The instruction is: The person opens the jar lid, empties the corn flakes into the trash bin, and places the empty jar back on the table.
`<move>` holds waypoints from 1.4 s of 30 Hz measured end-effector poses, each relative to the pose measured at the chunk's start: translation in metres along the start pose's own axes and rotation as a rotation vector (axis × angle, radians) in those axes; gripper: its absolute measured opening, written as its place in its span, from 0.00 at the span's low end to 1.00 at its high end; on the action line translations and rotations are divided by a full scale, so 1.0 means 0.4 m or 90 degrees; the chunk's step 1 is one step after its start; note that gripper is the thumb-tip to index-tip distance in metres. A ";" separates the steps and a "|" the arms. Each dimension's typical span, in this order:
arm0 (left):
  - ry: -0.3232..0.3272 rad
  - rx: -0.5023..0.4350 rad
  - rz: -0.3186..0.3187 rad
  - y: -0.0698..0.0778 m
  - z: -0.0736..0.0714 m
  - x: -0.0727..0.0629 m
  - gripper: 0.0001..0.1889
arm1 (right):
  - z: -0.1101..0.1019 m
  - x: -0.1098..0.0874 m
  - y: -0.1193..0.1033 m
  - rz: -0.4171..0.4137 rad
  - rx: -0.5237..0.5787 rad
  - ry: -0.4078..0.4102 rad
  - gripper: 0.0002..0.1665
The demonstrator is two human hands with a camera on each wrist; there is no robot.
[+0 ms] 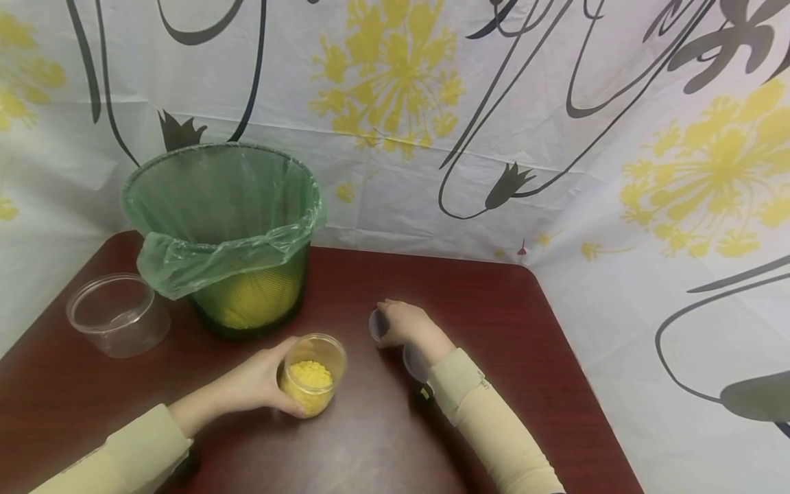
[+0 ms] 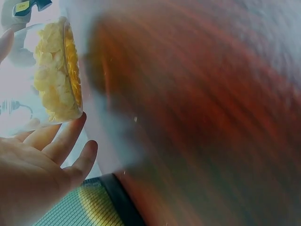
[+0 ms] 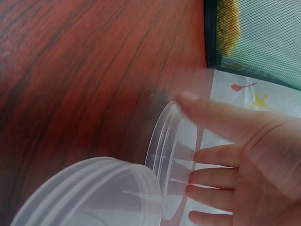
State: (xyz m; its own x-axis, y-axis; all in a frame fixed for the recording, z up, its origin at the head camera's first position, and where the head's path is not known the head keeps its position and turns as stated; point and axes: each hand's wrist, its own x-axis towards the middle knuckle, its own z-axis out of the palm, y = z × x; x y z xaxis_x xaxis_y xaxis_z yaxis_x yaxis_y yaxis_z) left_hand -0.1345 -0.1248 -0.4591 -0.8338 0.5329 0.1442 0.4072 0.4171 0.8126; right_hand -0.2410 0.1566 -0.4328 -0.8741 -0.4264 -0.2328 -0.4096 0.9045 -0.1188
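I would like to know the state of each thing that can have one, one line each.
Tub: uncovered, partly filled with yellow pieces, held by left hand.
Mesh bin: lined with green bag, top open.
Large clear container: upright, uncovered.
Clear round piece: gripped by right hand.
Second round piece: not gripped.

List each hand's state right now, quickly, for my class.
Left hand: holding a clear tub of yellow pieces.
Right hand: gripping a round clear plastic piece.

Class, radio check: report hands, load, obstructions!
Left hand holding clear round plastic tub of yellow pieces. Right hand at clear round plastic container, grip unclear. Possible obstacle: second clear ridged plastic container, close beside.
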 end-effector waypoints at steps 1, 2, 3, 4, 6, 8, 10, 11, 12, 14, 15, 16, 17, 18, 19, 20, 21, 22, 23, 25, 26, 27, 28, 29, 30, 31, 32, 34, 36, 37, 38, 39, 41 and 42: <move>0.003 0.001 0.001 0.001 -0.005 -0.002 0.49 | 0.000 0.000 -0.001 -0.002 0.001 0.010 0.50; 0.005 0.004 0.001 0.002 -0.010 -0.003 0.49 | 0.000 0.000 -0.002 -0.005 0.001 0.024 0.48; 0.009 0.007 0.001 0.003 -0.016 -0.004 0.49 | -0.001 0.002 -0.003 -0.009 0.004 0.039 0.46; 0.011 0.010 -0.001 0.004 -0.021 -0.005 0.49 | -0.003 0.002 -0.005 -0.013 0.007 0.057 0.43; 0.016 0.022 -0.002 0.006 -0.032 -0.007 0.49 | -0.009 0.005 -0.009 -0.012 0.006 0.092 0.39; 0.020 0.031 -0.005 0.008 -0.040 -0.008 0.50 | -0.017 0.008 -0.013 -0.011 0.004 0.126 0.35; 0.023 0.039 -0.006 0.010 -0.047 -0.009 0.50 | -0.027 0.010 -0.019 -0.010 0.005 0.159 0.32; 0.024 0.043 -0.006 0.011 -0.051 -0.010 0.49 | -0.033 0.011 -0.022 -0.009 0.009 0.177 0.30; 0.025 0.045 -0.006 0.013 -0.054 -0.011 0.49 | -0.039 0.011 -0.026 -0.012 0.018 0.199 0.28; 0.029 0.051 -0.005 0.016 -0.062 -0.013 0.49 | -0.052 0.011 -0.033 -0.018 0.039 0.244 0.24; 0.032 0.053 -0.005 0.018 -0.066 -0.013 0.49 | -0.059 0.011 -0.036 -0.021 0.053 0.267 0.22; 0.035 0.059 -0.004 0.020 -0.071 -0.014 0.49 | -0.067 0.011 -0.040 -0.024 0.067 0.288 0.21; 0.038 0.064 -0.002 0.023 -0.076 -0.015 0.49 | -0.074 0.012 -0.043 -0.026 0.078 0.306 0.19; 0.042 0.070 0.000 0.025 -0.081 -0.016 0.48 | -0.081 0.013 -0.046 -0.027 0.085 0.323 0.18; 0.047 0.078 0.002 0.027 -0.087 -0.017 0.49 | -0.089 0.014 -0.049 -0.028 0.093 0.337 0.18; 0.052 0.085 0.006 0.029 -0.094 -0.018 0.49 | -0.098 0.014 -0.053 -0.029 0.102 0.348 0.18; 0.056 0.091 0.010 0.031 -0.100 -0.018 0.49 | -0.106 0.015 -0.057 -0.029 0.108 0.358 0.18; 0.060 0.096 0.014 0.034 -0.107 -0.019 0.50 | -0.114 0.016 -0.061 -0.030 0.114 0.367 0.18; 0.064 0.099 0.018 0.037 -0.114 -0.019 0.51 | -0.123 0.016 -0.066 -0.032 0.120 0.376 0.18; 0.067 0.102 0.023 0.042 -0.128 -0.020 0.52 | -0.140 0.016 -0.075 -0.039 0.137 0.390 0.19; 0.067 0.098 0.025 0.045 -0.134 -0.019 0.53 | -0.148 0.016 -0.080 -0.043 0.144 0.397 0.19; 0.068 0.098 0.027 0.048 -0.141 -0.019 0.53 | -0.155 0.016 -0.085 -0.049 0.153 0.402 0.19; 0.067 0.097 0.028 0.052 -0.147 -0.020 0.53 | -0.161 0.017 -0.089 -0.054 0.162 0.406 0.19; 0.066 0.099 0.028 0.055 -0.152 -0.020 0.53 | -0.167 0.016 -0.094 -0.060 0.175 0.408 0.19; 0.064 0.100 0.029 0.059 -0.157 -0.021 0.52 | -0.173 0.017 -0.099 -0.064 0.190 0.409 0.19; 0.062 0.103 0.031 0.063 -0.162 -0.022 0.52 | -0.178 0.017 -0.105 -0.068 0.206 0.409 0.19; 0.061 0.109 0.030 0.068 -0.167 -0.023 0.51 | -0.184 0.018 -0.110 -0.072 0.224 0.408 0.19; 0.061 0.124 0.026 0.079 -0.177 -0.027 0.51 | -0.196 0.019 -0.123 -0.076 0.267 0.400 0.19; 0.061 0.134 0.020 0.092 -0.189 -0.031 0.51 | -0.210 0.020 -0.138 -0.084 0.311 0.392 0.19; 0.063 0.139 0.016 0.098 -0.194 -0.033 0.52 | -0.217 0.022 -0.144 -0.088 0.331 0.388 0.19; 0.064 0.144 0.012 0.104 -0.199 -0.035 0.52 | -0.225 0.022 -0.152 -0.092 0.350 0.383 0.19; 0.065 0.145 0.009 0.110 -0.204 -0.038 0.53 | -0.232 0.023 -0.160 -0.098 0.367 0.381 0.19; 0.065 0.149 0.004 0.119 -0.213 -0.041 0.54 | -0.247 0.026 -0.175 -0.113 0.398 0.376 0.18; 0.063 0.152 0.003 0.124 -0.217 -0.044 0.54 | -0.253 0.027 -0.184 -0.118 0.411 0.372 0.18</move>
State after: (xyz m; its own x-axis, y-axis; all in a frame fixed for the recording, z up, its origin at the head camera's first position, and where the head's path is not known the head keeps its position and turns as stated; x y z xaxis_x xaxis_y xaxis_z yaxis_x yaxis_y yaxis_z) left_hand -0.1321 -0.1774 -0.3723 -0.8596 0.4649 0.2118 0.4774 0.5832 0.6572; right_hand -0.2466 0.0865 -0.3287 -0.8744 -0.3328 0.3531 -0.4847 0.5649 -0.6678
